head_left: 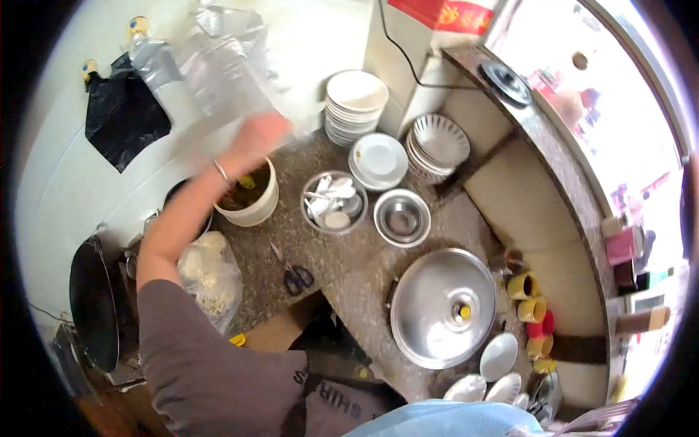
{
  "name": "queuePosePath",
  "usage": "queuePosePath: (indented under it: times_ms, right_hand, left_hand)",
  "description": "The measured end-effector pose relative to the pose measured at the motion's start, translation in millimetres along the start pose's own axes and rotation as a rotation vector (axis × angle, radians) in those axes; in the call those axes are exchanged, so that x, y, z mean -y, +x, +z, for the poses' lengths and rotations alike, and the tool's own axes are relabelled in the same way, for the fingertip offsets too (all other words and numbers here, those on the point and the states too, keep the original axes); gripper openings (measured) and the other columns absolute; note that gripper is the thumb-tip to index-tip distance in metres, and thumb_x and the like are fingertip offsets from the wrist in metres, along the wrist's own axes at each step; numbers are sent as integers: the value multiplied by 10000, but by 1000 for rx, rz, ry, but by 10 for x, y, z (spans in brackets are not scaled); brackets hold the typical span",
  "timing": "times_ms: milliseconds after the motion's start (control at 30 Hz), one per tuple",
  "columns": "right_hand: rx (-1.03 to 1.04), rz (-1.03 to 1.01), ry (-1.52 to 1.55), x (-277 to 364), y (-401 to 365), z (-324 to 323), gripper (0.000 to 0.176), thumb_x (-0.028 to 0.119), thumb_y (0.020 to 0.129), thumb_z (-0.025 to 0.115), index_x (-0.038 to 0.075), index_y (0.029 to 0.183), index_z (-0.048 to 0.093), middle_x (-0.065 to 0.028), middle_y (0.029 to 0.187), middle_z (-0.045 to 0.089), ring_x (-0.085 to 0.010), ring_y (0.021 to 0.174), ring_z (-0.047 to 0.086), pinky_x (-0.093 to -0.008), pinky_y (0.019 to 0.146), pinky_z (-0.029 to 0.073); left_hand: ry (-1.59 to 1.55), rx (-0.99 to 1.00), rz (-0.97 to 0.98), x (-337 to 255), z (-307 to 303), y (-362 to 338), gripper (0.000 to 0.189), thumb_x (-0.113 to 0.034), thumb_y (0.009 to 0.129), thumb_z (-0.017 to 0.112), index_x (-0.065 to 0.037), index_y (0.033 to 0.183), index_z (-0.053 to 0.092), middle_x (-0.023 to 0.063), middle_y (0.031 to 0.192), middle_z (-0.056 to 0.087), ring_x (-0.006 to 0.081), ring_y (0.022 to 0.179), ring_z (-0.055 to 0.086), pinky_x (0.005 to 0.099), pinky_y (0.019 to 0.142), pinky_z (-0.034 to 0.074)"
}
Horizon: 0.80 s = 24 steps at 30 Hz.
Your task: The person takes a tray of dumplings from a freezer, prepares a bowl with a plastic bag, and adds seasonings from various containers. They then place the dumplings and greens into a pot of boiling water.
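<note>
My left hand (263, 136), with a bracelet at its wrist, is stretched out over the back left of the counter. It is blurred by motion, and its fingers cannot be made out. Clear plastic bags (222, 65) hang on the wall just above it; whether the hand touches them is unclear. Below the hand stands a white tub (256, 210) with dark and greenish contents, partly hidden by my forearm. A bag of pale noodles (211, 280) lies beside my elbow. My right hand is out of the picture.
Stacked white bowls (357, 93), plates (379, 160) and fluted bowls (441, 138) stand at the back. Nearer are a spoon container (335, 202), a steel bowl (402, 217), scissors (297, 279) and a large lidded pot (443, 306). A black wok (95, 302) is at left.
</note>
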State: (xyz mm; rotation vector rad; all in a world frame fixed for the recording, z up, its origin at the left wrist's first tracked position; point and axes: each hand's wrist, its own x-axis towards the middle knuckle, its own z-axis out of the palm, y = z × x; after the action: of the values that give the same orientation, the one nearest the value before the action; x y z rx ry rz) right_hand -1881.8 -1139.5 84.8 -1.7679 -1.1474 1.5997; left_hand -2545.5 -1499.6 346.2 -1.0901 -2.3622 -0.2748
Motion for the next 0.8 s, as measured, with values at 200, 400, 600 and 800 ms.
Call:
queuePosePath:
  times_ms: [200, 400, 600, 800]
  right_hand:
    - [678, -73, -56, 1167, -287, 1444, 349, 319, 934, 455, 20, 1072, 571, -64, 986, 580, -164, 892, 559, -297, 792, 450]
    - [1118, -81, 462, 1899, 286, 977, 519, 338, 849, 604, 36, 1239, 443, -79, 1194, 539, -223, 1093, 517, -397, 905, 440]
    - [1132, 51, 660, 1924, 816, -484, 780, 685, 808, 386, 100, 1323, 359, -105, 1345, 393, -286, 1243, 365, -469, 1049, 253]
    - [915, -3, 501, 1714, 1056, -1018, 144, 198, 856, 624, 58, 887, 617, 8, 748, 611, -99, 656, 537, -225, 637, 429]
  left_hand:
    - [-1756, 302, -219, -3754, 360, -299, 162, -69, 913, 496, 6, 1051, 537, 23, 1070, 561, 64, 897, 513, 237, 756, 439]
    - [-2495, 431, -610, -5264, 96, -540, 262, -192, 935, 478, -74, 1163, 530, 71, 1059, 606, 143, 893, 602, 298, 729, 521]
    - [-2531, 252, -733, -6292, 38, -877, 305, -235, 933, 471, -48, 1167, 529, 125, 1209, 540, 160, 947, 581, 281, 768, 489]
    - [-2218, 355, -855, -6674, 183, -1292, 283, -151, 930, 442, -18, 1171, 507, 116, 1256, 488, 189, 1053, 535, 315, 910, 426]
